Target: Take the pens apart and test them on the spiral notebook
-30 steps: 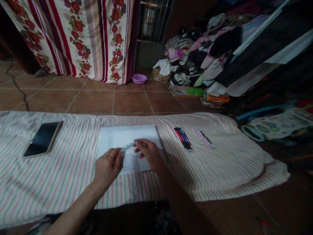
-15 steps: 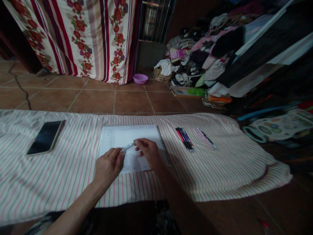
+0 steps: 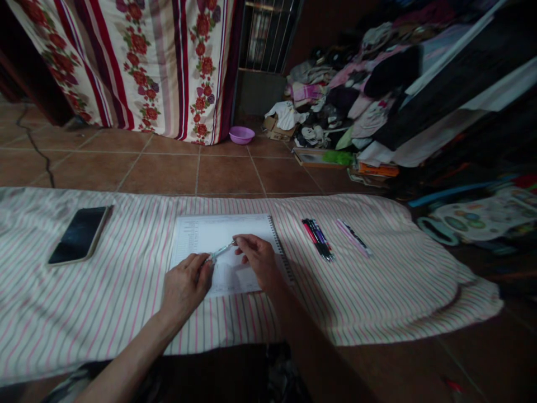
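A slim pale pen (image 3: 220, 250) is held at a slant over the open spiral notebook (image 3: 247, 224). My left hand (image 3: 187, 281) is closed around its lower left end, resting over the page's left side. At the upper right end, my right hand (image 3: 257, 256) pinches the narrow tip between thumb and fingertips, the other fingers curled loosely. A thin, darker stretch of the pen shows just before those fingertips. Printed lines run along the page's left and top edges; the hands cover part of the sheet.
Striped cloth (image 3: 138, 313) lies beneath everything. Left of the notebook is a phone (image 3: 79, 235). On the right sit a bunch of several pens (image 3: 318, 239) and a pink-and-black pair (image 3: 353, 238). Beyond are a purple basin (image 3: 241, 135) and heaped clothes (image 3: 335, 101).
My right hand has shifted slightly up and to the right, away from my left hand. More of the pen's thin end now shows between them. My left hand has stayed put.
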